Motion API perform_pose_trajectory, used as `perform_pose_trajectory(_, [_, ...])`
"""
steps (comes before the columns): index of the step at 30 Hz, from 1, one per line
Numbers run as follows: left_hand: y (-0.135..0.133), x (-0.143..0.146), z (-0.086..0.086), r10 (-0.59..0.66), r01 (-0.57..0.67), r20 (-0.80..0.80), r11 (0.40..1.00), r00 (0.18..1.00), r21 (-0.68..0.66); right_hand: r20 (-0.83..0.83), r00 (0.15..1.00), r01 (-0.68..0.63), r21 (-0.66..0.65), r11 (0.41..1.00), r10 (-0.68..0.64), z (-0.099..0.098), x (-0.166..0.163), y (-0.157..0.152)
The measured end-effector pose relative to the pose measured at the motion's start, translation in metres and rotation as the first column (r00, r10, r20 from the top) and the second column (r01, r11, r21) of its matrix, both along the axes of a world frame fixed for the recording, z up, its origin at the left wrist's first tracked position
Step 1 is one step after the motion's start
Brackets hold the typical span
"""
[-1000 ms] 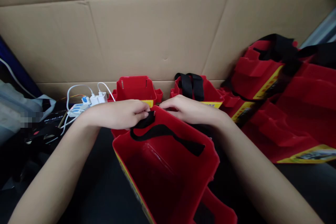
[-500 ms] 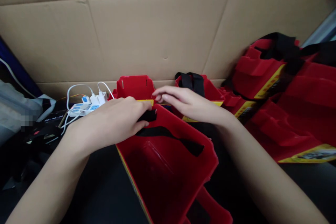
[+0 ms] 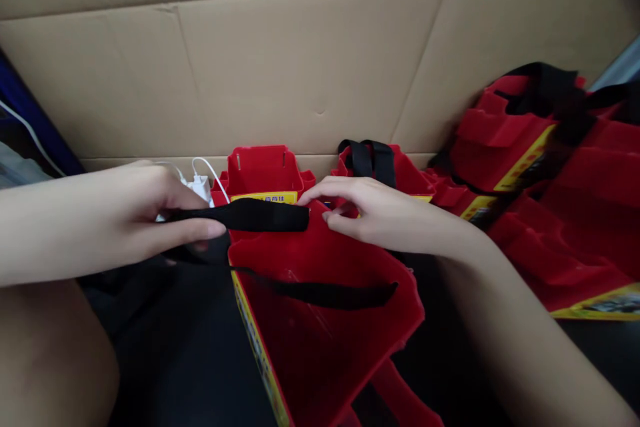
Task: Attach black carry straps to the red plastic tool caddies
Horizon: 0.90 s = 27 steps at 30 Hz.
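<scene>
A red plastic bin [image 3: 320, 340] with a yellow label strip along its left edge lies tilted in front of me. A black webbing strap [image 3: 265, 215] comes out of a slot near the top of its back wall and loops across to a second slot at the right. My left hand [image 3: 175, 213] pinches this strap between thumb and fingers, left of the bin. At the upper edge of the back wall, my right hand [image 3: 350, 203] has its thumb inside and its index finger bent over the rim; its other fingers are partly hidden.
Behind stand another red bin [image 3: 263, 167] and one with folded black straps [image 3: 400, 170]. Several more red bins [image 3: 505, 147] are stacked at the right. White plugs with cables [image 3: 200, 187] sit behind my left hand. A cardboard wall [image 3: 310, 67] closes the back.
My left hand has drawn the strap out to the left, away from the bin wall. My right hand has come down from above onto the wall's top edge.
</scene>
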<state>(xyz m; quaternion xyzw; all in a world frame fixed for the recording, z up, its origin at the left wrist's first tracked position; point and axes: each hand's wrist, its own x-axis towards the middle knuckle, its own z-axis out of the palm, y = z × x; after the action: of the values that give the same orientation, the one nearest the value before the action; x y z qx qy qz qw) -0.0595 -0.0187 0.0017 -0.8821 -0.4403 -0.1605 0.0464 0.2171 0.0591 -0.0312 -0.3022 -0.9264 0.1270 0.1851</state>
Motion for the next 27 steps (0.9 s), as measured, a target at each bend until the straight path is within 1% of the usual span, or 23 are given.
perform_pose_trajectory(3, [0.01,0.024,-0.006,-0.047,0.047,0.028,0.999,0.998,0.017,-0.004,1.0,0.005,-0.02,1.0,-0.005,-0.001,-0.002,-0.001])
perform_pose_trajectory(6, [0.026,0.053,-0.014,-0.123,0.123,0.041,0.992,0.992,0.01,0.007,0.999,0.035,-0.003,0.999,-0.035,-0.001,-0.002,-0.002])
perform_pose_trajectory(8, [0.032,0.061,-0.014,-0.18,0.181,0.025,0.984,0.983,-0.004,0.008,0.999,0.053,-0.003,0.999,-0.053,-0.001,-0.001,-0.001])
perform_pose_trajectory(10, [0.032,0.056,-0.009,-0.186,0.187,0.017,0.982,0.982,-0.012,-0.003,0.998,0.058,-0.024,0.998,-0.058,-0.001,0.001,0.0])
perform_pose_trajectory(11, [0.03,0.05,-0.006,-0.16,0.16,0.033,0.987,0.987,-0.009,-0.013,0.998,0.06,-0.035,0.998,-0.06,-0.001,0.001,0.001])
perform_pose_trajectory(13, [0.022,0.036,0.002,-0.074,0.072,0.121,0.997,0.99,0.02,-0.032,0.998,0.057,-0.049,0.997,-0.059,-0.001,0.001,0.001])
perform_pose_trajectory(15, [0.015,0.024,0.008,-0.002,-0.007,0.258,0.999,0.966,0.038,-0.044,0.998,0.043,-0.071,0.997,-0.046,-0.001,-0.001,0.0])
perform_pose_trajectory(17, [0.011,0.019,0.009,0.028,-0.034,0.4,0.999,0.916,0.008,-0.047,0.999,0.021,-0.104,0.994,-0.026,0.0,-0.003,-0.004])
perform_pose_trajectory(19, [0.011,0.017,0.007,0.016,0.022,0.527,0.998,0.849,-0.065,-0.038,0.999,0.011,-0.118,0.993,-0.016,0.001,-0.004,-0.007])
perform_pose_trajectory(21, [0.014,0.016,0.003,-0.042,0.166,0.654,0.978,0.755,-0.128,-0.025,0.999,0.029,-0.097,0.995,-0.032,0.002,-0.003,-0.009])
perform_pose_trajectory(24, [0.02,0.006,-0.001,-0.163,0.417,0.802,0.901,0.574,-0.116,-0.006,0.995,0.102,-0.048,0.994,-0.102,0.002,0.0,-0.006])
perform_pose_trajectory(26, [0.023,-0.002,-0.002,-0.193,0.497,0.855,0.864,0.482,-0.085,-0.006,0.988,0.152,-0.019,0.988,-0.152,0.001,0.002,-0.001])
perform_pose_trajectory(27, [0.025,-0.005,-0.002,-0.174,0.495,0.877,0.865,0.447,-0.08,-0.005,0.985,0.171,-0.009,0.985,-0.171,0.0,0.003,0.002])
